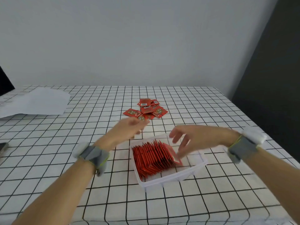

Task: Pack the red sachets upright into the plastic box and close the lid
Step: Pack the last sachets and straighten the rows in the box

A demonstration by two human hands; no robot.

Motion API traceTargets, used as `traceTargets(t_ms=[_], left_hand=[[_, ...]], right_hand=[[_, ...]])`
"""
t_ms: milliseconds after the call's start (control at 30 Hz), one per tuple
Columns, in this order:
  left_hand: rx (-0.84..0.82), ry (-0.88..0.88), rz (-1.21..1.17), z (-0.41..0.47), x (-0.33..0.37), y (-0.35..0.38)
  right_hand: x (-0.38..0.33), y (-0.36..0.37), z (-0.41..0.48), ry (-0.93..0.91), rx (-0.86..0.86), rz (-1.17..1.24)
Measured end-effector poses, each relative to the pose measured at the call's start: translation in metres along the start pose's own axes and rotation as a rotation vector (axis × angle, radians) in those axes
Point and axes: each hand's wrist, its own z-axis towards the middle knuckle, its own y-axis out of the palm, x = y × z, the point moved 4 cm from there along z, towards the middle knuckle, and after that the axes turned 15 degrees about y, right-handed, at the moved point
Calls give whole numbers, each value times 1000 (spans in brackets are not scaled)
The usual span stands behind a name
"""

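Observation:
A clear plastic box [170, 179] stands on the checked tablecloth at centre right. A row of red sachets [152, 157] stands on edge in its left part. The last sachet [176, 157] on the right end of the row leans over. My right hand [191, 138] hovers over the box with spread fingers, fingertips at that leaning sachet. My left hand [128, 129] is blurred, reaching toward a loose pile of red sachets [148, 109] further back. Its fingers are loosely curled near the closest sachet of the pile. No lid is visible.
White paper sheets [35, 103] lie at the back left. A dark object [3, 148] pokes in at the left edge. A dark panel [276, 78] stands to the right of the table. The table's right edge runs close to the box.

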Motion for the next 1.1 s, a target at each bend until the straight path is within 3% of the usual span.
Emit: traceTargets(t_ms=[67,167,333,467,633,867,1000,1100], left_hand=[[117,33,61,16,-7,-15],[99,55,236,43,-25,-13],[8,84,609,83,-49,11],[-78,91,744,102,-64,27],[-51,294,515,97,-67,26],[-94,243,278,84,-69,12],[-143,221,199,76,-69,15],[-123,220,175,71,-69,16]], right_hand=[[0,-31,14,-22,50,163],[4,-63,66,25,183,431],[-1,-52,154,294,189,388],[-17,-47,198,440,361,245],[-39,-48,216,499,346,13],[-30,-45,211,349,110,116],[-38,-34,207,277,57,200],[-51,-27,206,285,82,114]])
